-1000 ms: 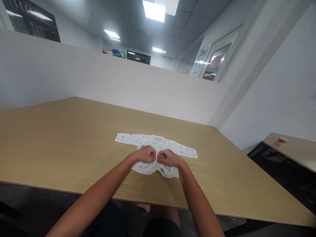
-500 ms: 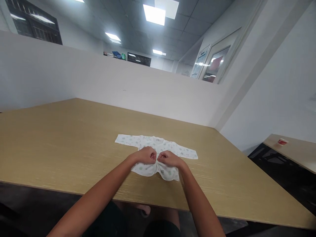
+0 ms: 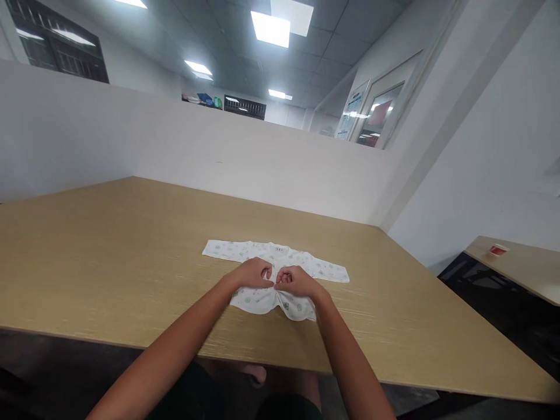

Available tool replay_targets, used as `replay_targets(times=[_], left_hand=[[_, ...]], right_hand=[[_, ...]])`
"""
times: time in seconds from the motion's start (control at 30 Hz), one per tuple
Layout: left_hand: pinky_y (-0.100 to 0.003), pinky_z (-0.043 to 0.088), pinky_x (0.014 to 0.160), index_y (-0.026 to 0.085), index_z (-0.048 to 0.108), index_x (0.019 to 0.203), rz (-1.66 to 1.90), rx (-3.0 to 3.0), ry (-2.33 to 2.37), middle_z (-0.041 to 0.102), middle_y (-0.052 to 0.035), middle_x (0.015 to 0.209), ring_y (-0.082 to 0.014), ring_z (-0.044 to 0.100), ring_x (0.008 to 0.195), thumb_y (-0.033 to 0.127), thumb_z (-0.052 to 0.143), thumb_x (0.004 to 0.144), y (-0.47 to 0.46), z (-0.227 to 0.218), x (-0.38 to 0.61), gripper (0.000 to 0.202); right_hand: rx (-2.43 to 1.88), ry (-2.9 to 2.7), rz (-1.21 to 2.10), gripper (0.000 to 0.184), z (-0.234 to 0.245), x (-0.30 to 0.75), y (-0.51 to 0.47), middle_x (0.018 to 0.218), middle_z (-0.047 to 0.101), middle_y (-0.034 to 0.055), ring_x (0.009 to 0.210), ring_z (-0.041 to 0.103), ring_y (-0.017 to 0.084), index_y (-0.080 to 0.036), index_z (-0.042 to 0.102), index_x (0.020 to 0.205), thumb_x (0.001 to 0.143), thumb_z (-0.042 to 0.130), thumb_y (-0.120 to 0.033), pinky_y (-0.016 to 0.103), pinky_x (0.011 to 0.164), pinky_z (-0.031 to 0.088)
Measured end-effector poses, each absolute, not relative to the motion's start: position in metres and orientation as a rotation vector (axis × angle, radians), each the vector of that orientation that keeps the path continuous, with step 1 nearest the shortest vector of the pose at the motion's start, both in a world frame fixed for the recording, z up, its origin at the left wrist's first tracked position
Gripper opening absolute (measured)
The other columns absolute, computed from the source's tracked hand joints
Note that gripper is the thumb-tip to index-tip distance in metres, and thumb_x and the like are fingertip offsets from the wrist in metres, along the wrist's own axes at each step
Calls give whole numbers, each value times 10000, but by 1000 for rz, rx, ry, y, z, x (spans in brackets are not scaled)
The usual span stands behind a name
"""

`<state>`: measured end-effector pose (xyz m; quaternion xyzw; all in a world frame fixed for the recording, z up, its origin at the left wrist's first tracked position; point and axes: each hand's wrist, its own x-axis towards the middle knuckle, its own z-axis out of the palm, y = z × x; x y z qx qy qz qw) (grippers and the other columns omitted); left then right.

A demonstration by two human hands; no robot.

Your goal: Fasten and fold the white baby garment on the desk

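A small white long-sleeved baby shirt (image 3: 254, 300) with a scattered green and grey print lies spread on the table, collar away from me, sleeves out to both sides. My left hand (image 3: 256, 273) and my right hand (image 3: 297, 280) meet at the middle of its front. Thumb and fingertips of each hand pinch the cloth along the centre line. Below them the fabric is drawn up into a fold, and the lower hem waves. Whether a fastener sits between the fingertips is too small to tell.
The wooden table (image 3: 131, 251) spreads wide around the shirt, its front edge near my lap. A white partition (image 3: 245, 157) rises along the back. At the right, a red and white cup (image 3: 499, 249) stands on another table (image 3: 529, 265).
My left hand's fingers have loosened from a tight curl into a wider pinch, thumb stretched toward the right hand. The shirt stays in place; the view has shifted slightly.
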<state>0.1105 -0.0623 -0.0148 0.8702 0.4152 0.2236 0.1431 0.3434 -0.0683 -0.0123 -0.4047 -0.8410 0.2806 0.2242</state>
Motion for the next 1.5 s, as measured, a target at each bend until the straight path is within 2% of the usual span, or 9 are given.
replay_targets(times=[0.17,0.33,0.6,0.83,1.0,1.13,1.23,1.37,1.5], left_hand=[[-242,295,606,179,672,868,579,2469,1163,565,28,762,-111,478,690,546,823,652,-61,-13,106,452],[-239,294,601,191,672,937,434,2443,1129,528,36,789,-109,457,690,595,885,533,-58,-9,101,609],[-247,290,609,205,653,956,370,2477,1141,546,32,819,-122,468,715,621,884,529,-60,-5,100,639],[-241,359,736,240,600,1088,356,2558,1143,622,-14,1107,-206,558,972,628,923,446,-53,-20,100,817],[-301,403,873,245,602,1099,382,2614,1173,612,-31,1151,-250,565,1061,683,912,449,-61,-15,101,843],[-382,382,1035,237,616,1244,693,2682,1193,574,-89,1306,-277,519,1222,798,671,770,-69,-10,113,737],[-426,283,1177,201,501,1486,853,2665,1330,452,-127,1537,-280,396,1422,663,338,1027,-67,-18,121,672],[-479,59,1277,108,197,1671,651,2639,1557,85,-114,1721,-316,61,1595,690,229,1031,-62,-39,126,866],[-498,-17,1283,63,187,1667,515,2621,1608,74,-126,1713,-326,17,1601,796,179,978,-49,-46,124,1006]], right_hand=[[-1137,-2298,719,330,-8,351,-67,729,562,0,676,469,100,-127,700,876,854,685,-456,217,610,353],[-1244,-2322,787,370,-11,369,-57,725,588,3,662,491,103,-125,709,865,744,791,-465,211,584,361],[-1251,-2297,846,409,3,380,-69,717,588,2,661,490,99,-131,700,855,696,826,-486,204,568,363],[-1691,-2497,910,391,15,377,-94,651,580,-27,573,415,80,-158,678,709,549,901,-437,232,504,271],[-1500,-2515,993,374,18,389,-90,619,547,-37,577,420,84,-156,646,722,570,894,-391,228,517,270],[-1162,-2322,741,366,14,379,-82,798,637,23,735,547,132,-148,701,903,787,774,-487,238,648,418],[-1076,-2108,317,368,-5,362,-70,1162,683,102,1075,612,213,-155,689,1161,930,608,-430,330,963,477],[-1269,-2263,107,683,-38,342,-56,1642,339,153,1527,287,307,-80,389,1596,1017,456,-435,455,1269,199],[-1408,-2372,55,695,-46,347,-42,1699,190,84,1591,112,326,-117,294,1651,1067,325,-494,534,1288,49]])
